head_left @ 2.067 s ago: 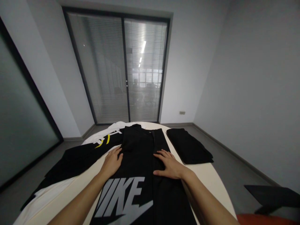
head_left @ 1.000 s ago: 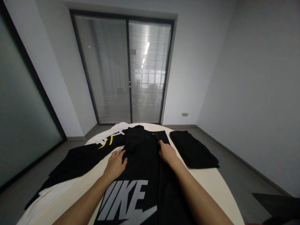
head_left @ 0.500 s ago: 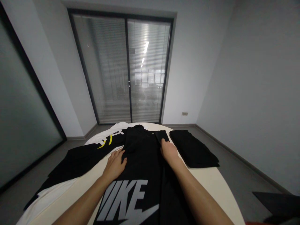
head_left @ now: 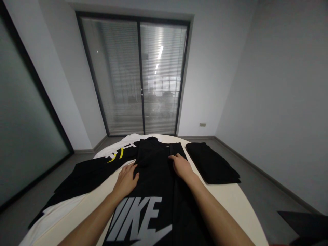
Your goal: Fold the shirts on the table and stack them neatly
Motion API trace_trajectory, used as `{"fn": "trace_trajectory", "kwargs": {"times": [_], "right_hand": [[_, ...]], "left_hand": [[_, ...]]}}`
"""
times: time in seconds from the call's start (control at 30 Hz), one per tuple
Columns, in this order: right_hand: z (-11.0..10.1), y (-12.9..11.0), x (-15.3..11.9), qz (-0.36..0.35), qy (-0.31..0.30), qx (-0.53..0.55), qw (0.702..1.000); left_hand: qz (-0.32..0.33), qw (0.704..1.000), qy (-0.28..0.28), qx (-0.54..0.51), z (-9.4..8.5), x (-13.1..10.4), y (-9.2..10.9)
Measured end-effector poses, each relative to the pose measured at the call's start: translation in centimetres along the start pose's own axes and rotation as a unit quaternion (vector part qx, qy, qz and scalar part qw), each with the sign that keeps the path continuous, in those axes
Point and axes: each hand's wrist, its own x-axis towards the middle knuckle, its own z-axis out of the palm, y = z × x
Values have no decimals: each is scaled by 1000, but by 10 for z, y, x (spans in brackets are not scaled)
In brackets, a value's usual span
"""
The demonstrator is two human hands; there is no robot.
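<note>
A black T-shirt (head_left: 155,177) with large grey "NIKE" lettering lies on the round cream table (head_left: 232,201), its sides folded inward into a long strip. Along its left edge rests my left hand (head_left: 126,179), open, with fingers apart and the thumb on the cloth. On the folded right side, below the collar, my right hand (head_left: 181,166) touches the fabric. Its index finger stretches to the left and the other fingers are partly hidden, with no cloth visibly pinched. The near end of the shirt runs out of view at the bottom.
Beside the shirt on the right lies a folded black garment (head_left: 211,164). To the left, a black garment (head_left: 84,174) with white and yellow print overlaps white cloth (head_left: 64,206). A dark flat object (head_left: 302,222) is at lower right. Glass doors with blinds (head_left: 143,78) stand beyond the table.
My right hand has moved slightly left and nearer across the shirt, and the flap by the collar now lies flatter. My left hand has stayed in place.
</note>
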Motion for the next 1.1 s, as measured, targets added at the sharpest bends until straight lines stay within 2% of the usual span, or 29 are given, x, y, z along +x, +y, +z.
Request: {"fn": "trace_trajectory", "kwargs": {"times": [0.13,0.27,0.43,0.53,0.7,0.8,0.93,1.1], "right_hand": [[0,4,4,19,-5,17,1000],[1,8,9,87,39,40,995],[10,17,14,122,80,87,986],[14,20,15,115,94,110,983],[6,14,9,47,115,93,988],[-1,9,5,44,102,47,993],[-4,8,4,98,54,-3,994],[-2,21,8,103,51,32,993]], "left_hand": [[2,1000,8,-4,1,0,-1],[7,1000,12,-7,1,0,-1],[1,1000,4,-14,-1,0,0],[-5,1000,6,-16,-1,0,1],[-4,1000,3,-2,-1,0,2],[2,1000,2,7,-2,1,2],[1,1000,-2,8,-2,1,2],[-1,1000,-8,5,-3,0,3]]}}
